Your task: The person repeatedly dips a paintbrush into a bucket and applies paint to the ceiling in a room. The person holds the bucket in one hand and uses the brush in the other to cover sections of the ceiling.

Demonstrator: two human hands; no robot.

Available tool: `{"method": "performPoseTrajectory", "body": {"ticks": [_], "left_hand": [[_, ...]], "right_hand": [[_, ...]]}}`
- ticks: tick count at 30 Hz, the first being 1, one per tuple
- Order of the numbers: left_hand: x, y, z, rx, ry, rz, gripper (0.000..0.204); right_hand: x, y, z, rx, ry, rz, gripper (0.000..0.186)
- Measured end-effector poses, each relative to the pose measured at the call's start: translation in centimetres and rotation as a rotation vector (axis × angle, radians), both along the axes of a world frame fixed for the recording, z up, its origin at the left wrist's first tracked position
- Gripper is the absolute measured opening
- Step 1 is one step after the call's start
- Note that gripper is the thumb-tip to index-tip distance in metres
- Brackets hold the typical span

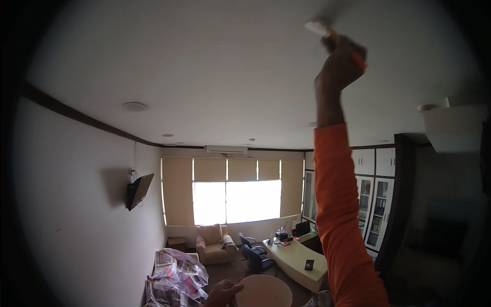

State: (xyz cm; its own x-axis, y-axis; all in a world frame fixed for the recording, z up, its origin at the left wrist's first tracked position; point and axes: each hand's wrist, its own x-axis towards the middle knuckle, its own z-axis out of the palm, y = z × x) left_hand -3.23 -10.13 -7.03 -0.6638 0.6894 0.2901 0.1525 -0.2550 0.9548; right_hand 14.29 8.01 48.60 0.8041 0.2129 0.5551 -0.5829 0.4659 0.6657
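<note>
In the head view, the person's right hand (345, 59), at the upper right of the frame, is closed around a blurred brush (318, 26) with a white head, held up by the ceiling (230, 61); whether they touch cannot be told. At the bottom centre, the left hand (223, 293) grips the edge of a pale round container (264, 292). Right of it stands a curved table (289, 257).

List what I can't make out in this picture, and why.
All in the head view:
Brush in the right hand: blurred, so its detail is lost.
Round pale thing held by the left hand: cut off by the bottom edge.
Cabinets: partly hidden by the orange sleeve.
Window: anything beyond lost in glare.
</note>
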Motion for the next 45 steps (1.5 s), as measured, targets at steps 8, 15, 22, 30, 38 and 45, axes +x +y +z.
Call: {"method": "performPoseTrajectory", "body": {"ticks": [8,15,22,30,38,45], "left_hand": [[-0.6,1.3,-1.4,0.024,-0.009,0.054,0.033],[0.1,1.0,-1.6,0.044,0.002,0.060,0.032],[-1.8,1.5,-2.2,-0.019,0.064,0.044,0.034],[-1.1,1.6,-2.1,-0.038,0.053,0.013,0.036],[-0.3,1.1,-1.2,-0.027,0.090,0.038,0.035],[-4.0,2.5,-3.8,-0.174,0.103,0.070,0.046]], "right_hand": [[3.8,-3.1,-0.5,0.147,0.166,-0.011,0.016],[-10.3,1.7,-2.6,-0.082,-0.141,-0.063,0.013],[3.4,-2.4,-0.3,0.008,-0.033,0.118,0.015],[4.3,-0.4,0.5,0.151,0.135,0.025,0.016],[-1.3,2.0,-2.2,-0.138,-0.197,0.054,0.011],[16.2,-4.1,1.0,0.216,0.080,-0.198,0.028]]}}
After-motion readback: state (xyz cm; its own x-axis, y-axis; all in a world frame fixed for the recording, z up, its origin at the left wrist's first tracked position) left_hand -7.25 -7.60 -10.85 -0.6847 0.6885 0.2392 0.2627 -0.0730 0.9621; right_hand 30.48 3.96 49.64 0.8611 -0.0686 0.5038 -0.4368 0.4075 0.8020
